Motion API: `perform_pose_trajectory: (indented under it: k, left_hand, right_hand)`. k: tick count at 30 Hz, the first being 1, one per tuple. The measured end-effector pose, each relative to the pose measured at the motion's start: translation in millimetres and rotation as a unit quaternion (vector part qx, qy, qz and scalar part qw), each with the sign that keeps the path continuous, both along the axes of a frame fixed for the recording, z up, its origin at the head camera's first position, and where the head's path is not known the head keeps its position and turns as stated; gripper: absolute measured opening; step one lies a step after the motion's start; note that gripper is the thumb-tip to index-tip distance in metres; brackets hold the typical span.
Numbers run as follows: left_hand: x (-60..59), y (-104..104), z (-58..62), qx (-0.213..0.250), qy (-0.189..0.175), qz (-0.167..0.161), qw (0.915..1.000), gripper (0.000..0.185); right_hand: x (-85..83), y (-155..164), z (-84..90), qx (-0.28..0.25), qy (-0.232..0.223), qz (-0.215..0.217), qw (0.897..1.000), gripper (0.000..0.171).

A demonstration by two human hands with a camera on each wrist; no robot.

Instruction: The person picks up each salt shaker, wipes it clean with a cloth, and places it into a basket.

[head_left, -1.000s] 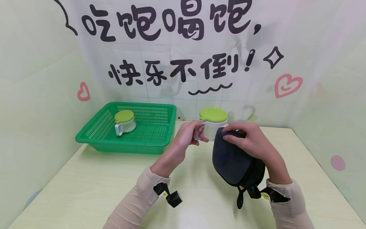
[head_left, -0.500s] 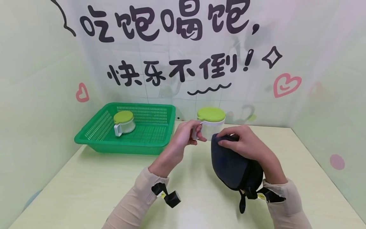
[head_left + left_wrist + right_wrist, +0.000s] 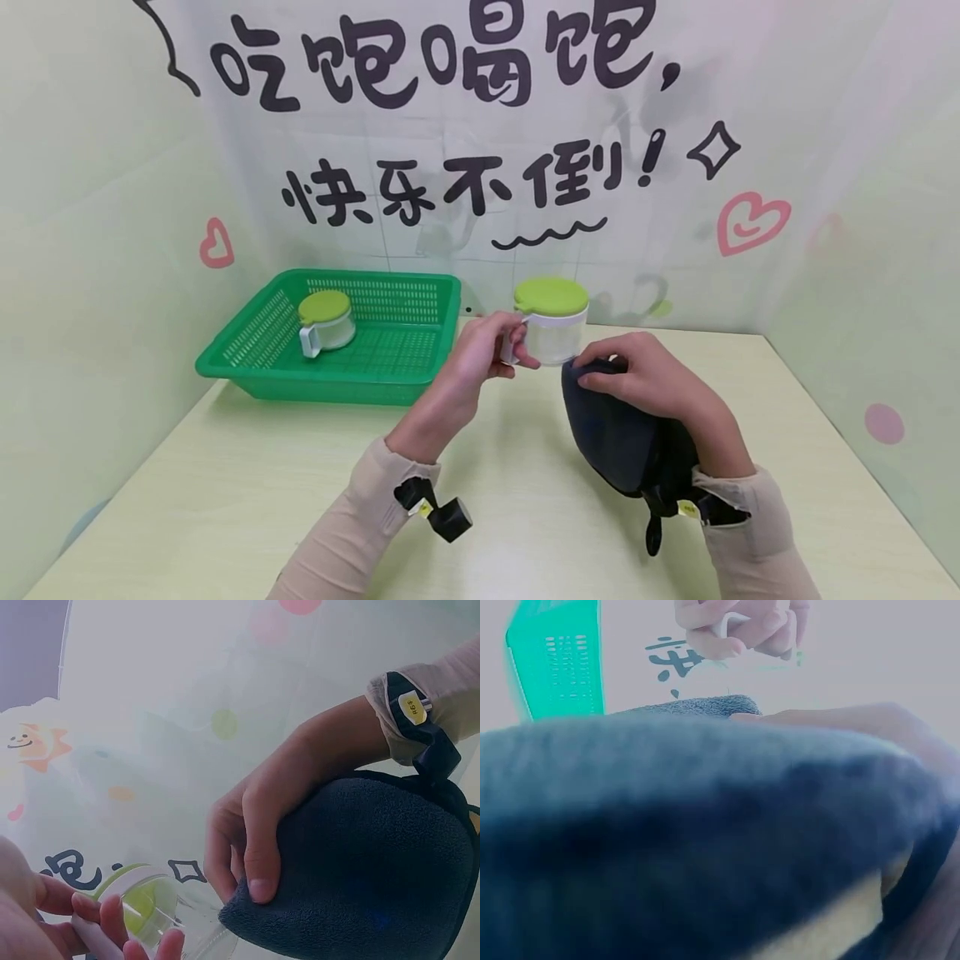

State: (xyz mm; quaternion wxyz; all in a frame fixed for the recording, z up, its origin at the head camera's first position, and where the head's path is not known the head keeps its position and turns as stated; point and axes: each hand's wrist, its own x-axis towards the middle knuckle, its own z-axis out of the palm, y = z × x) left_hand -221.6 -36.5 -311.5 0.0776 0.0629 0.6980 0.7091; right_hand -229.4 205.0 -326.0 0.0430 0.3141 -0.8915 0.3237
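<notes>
My left hand (image 3: 483, 350) grips the white handle of a clear seasoning jar (image 3: 553, 340) with a green lid, holding it upright above the back of the table. My right hand (image 3: 648, 375) pinches a dark blue fleecy cloth (image 3: 611, 425) near its edge; a black loop hangs from the cloth's lower end. The cloth's top corner is right at the bottom of the jar. In the left wrist view the clear jar wall (image 3: 196, 926) shows beside the cloth (image 3: 360, 870). The cloth (image 3: 667, 795) fills most of the right wrist view and hides much of that hand.
A green plastic basket (image 3: 330, 390) stands at the back left of the pale wooden table (image 3: 300, 483). In it sits a second, similar jar (image 3: 333, 332) with a green lid. A printed white curtain (image 3: 645, 258) hangs close behind the table.
The right hand has drawn the cloth slightly down, from the jar's side to its lower edge. The jar has shifted a little left and up, still in the left hand.
</notes>
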Motion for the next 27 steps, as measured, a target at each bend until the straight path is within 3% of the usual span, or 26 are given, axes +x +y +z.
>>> perform_pose_trajectory:
  k: [7, 17, 27]
  left_hand:
    - [-0.4, 1.1, -0.3, -0.009, -0.004, -0.002, 1.0, 0.035]
    - [-2.6, 3.0, -3.8, -0.019, -0.005, -0.014, 0.9997, 0.033]
    - [-2.0, 4.0, -3.5, -0.022, -0.012, -0.022, 0.9994, 0.032]
  right_hand:
    - [0.8, 1.1, -0.8, -0.009, 0.019, 0.003, 1.0, 0.015]
    - [7.9, -0.2, 6.6, -0.036, 0.074, -0.033, 0.996, 0.014]
    - [10.2, 4.6, 11.0, -0.06, 0.079, -0.04, 0.994, 0.014]
